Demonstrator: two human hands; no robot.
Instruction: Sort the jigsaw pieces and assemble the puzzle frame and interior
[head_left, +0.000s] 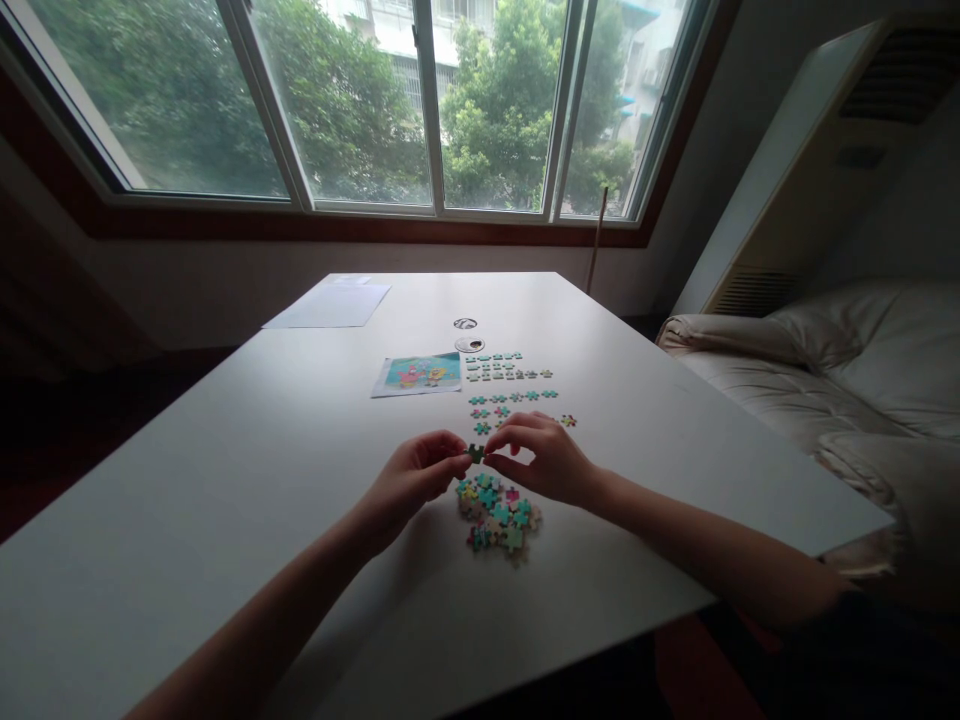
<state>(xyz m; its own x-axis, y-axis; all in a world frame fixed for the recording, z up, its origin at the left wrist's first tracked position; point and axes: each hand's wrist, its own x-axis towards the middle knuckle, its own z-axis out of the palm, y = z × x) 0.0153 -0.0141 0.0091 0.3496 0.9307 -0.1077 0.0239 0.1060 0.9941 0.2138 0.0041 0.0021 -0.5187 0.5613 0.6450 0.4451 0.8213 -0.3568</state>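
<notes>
Between my hands is a dark green jigsaw puzzle piece (475,454), raised over the table. My left hand (421,468) pinches its left side between thumb and fingers. The thumb and fingertips of my right hand (546,456) close on its right edge. Just below lies a loose pile of puzzle pieces (501,512) in teal, green, pink and yellow. Beyond my hands, more puzzle pieces (516,397) are laid out in rows, some partly hidden behind my right hand. Left of the rows lies a colourful picture sheet (420,374).
The white table (247,450) stretches toward the window (480,110). Two small round items (469,345) lie past the rows, and white paper (330,305) rests at the far left. A pale sofa (750,370) stands to the right, with a thin stick (598,240) behind the table.
</notes>
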